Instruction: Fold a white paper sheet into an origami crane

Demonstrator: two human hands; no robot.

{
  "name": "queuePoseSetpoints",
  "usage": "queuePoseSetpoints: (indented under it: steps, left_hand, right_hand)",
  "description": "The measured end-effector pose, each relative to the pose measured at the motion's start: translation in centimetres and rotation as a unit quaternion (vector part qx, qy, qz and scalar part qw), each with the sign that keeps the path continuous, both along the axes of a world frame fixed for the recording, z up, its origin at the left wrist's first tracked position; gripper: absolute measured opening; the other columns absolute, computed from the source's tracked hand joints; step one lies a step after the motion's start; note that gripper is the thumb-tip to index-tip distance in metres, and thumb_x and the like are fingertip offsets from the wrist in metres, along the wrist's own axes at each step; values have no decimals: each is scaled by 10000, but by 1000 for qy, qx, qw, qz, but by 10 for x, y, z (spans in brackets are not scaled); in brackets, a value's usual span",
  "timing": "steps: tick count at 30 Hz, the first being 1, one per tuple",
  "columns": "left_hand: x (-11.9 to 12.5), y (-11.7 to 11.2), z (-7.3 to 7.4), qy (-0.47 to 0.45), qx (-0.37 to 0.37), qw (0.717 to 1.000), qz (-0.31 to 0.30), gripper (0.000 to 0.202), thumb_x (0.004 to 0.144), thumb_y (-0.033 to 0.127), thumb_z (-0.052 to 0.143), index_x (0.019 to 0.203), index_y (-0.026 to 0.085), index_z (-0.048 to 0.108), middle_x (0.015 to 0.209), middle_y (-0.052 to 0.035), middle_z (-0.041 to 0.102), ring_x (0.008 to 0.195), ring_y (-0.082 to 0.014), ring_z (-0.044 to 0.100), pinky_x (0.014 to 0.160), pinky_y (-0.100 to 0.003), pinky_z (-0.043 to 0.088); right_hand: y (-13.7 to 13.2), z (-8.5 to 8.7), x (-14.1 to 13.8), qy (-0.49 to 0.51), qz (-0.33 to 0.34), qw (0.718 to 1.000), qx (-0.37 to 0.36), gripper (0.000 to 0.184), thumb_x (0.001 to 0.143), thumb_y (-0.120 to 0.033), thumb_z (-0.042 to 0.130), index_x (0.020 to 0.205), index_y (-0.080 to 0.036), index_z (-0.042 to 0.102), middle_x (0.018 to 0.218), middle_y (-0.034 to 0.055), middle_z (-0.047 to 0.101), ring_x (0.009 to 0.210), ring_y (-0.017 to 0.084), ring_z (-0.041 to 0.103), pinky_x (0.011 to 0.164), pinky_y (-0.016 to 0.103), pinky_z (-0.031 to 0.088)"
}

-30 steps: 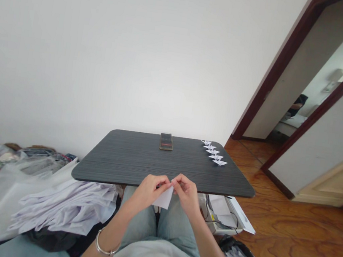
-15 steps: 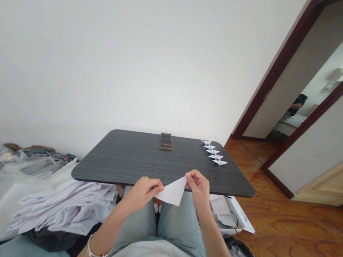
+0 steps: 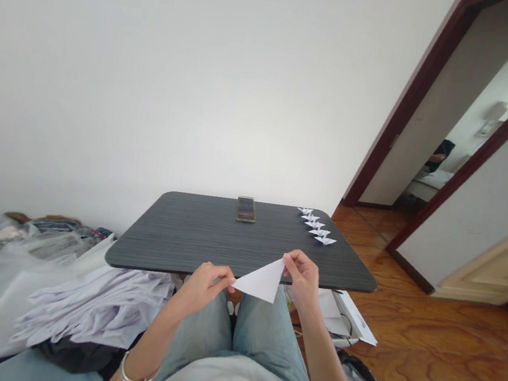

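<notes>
White paper triangle point(image 3: 262, 281), smooth and crisp-edged, corners pinched by left hand point(image 3: 203, 289), right hand point(image 3: 302, 279)

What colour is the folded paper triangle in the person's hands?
Plain white, with no pattern visible on the folded paper triangle; it shows best in the head view.

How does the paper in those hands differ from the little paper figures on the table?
The white paper triangle is held up between the left hand and right hand; the paper figures rest on the dark table. The triangle looks larger and plain; the figures look smaller and intricately folded, in a row. Both are white paper.
</notes>
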State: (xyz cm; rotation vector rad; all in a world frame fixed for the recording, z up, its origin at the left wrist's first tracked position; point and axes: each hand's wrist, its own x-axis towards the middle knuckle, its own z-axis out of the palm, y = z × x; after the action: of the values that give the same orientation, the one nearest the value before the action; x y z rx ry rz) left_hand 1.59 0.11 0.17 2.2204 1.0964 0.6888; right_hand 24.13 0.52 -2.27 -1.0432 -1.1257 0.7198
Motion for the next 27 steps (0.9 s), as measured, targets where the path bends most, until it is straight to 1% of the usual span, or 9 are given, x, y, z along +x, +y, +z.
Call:
queuePoseSetpoints:
  steps: [5, 9, 11, 16, 18, 21, 23, 24, 27]
  left_hand:
    - [-4, 0, 0, 12, 12, 1000, 14, 329, 863, 317, 424, 665, 179, 648, 660, 8, 691, 573, -138, 525, 627, -246, 337]
    - [-13, 4, -4, -3, 15, 1000, 22, 325, 861, 302, 420, 650, 173, 632, 644, 4, 672, 553, -131, 530, 592, -237, 350]
    - [-17, 8, -7, -35, 4, 999, 41, 321, 864, 322, 415, 670, 172, 621, 685, -11, 678, 633, -149, 578, 590, -233, 373]
    - [-15, 12, -10, -172, -17, 981, 85, 303, 884, 378, 399, 811, 159, 594, 794, -50, 686, 781, -175, 629, 761, -277, 451]
    - [-7, 11, -9, -190, -28, 978, 77, 289, 881, 380, 419, 894, 156, 600, 890, -71, 693, 852, -186, 633, 795, -286, 452]
    - [9, 10, -6, -139, -33, 988, 50, 268, 860, 369, 467, 979, 178, 613, 941, -64, 700, 883, -193, 626, 792, -285, 444]
    - [20, 9, -4, -113, -45, 992, 22, 290, 857, 336, 471, 1085, 187, 570, 858, -36, 708, 790, -172, 629, 732, -265, 445]
    - [25, 9, -3, -95, -51, 994, 5, 286, 859, 327, 464, 1086, 192, 571, 844, -27, 707, 763, -165, 624, 712, -256, 439]
    - [39, 8, -1, -52, -14, 998, 14, 248, 863, 341, 440, 848, 182, 630, 737, -8, 672, 675, -152, 580, 632, -238, 403]
  right_hand:
    - [2, -1, 2, 14, -10, 1000, 9, 257, 705, -395, 655, 598, -182, 560, 502, -31, 492, 454, 107, 430, 422, 218, 370]
    - [3, 1, 7, 40, -44, 998, 20, 260, 714, -399, 652, 598, -183, 565, 524, -20, 507, 470, 108, 441, 422, 213, 380]
    - [3, 1, 10, 42, -49, 998, 19, 259, 707, -403, 661, 606, -180, 576, 533, -16, 518, 474, 109, 448, 429, 216, 394]
    - [2, 1, 6, 45, -25, 999, -2, 284, 691, -421, 672, 589, -174, 576, 524, -14, 532, 470, 109, 461, 423, 213, 398]
    - [1, 0, 0, 46, -10, 999, -8, 285, 694, -424, 670, 593, -175, 576, 513, -21, 527, 456, 103, 450, 424, 212, 390]
    - [-1, -2, -10, 24, 23, 999, -22, 304, 702, -447, 659, 591, -179, 568, 497, -28, 520, 442, 104, 443, 425, 219, 389]
    - [-2, -4, -18, 7, 43, 999, -23, 319, 717, -464, 641, 592, -182, 555, 481, -36, 500, 433, 105, 438, 420, 219, 377]
    - [-2, -5, -21, -4, 50, 999, -21, 324, 729, -462, 629, 586, -185, 542, 464, -45, 470, 426, 102, 424, 413, 216, 357]
    - [-4, -8, -29, -59, 66, 996, -14, 317, 756, -433, 606, 575, -192, 510, 480, -51, 432, 439, 99, 384, 415, 212, 310]
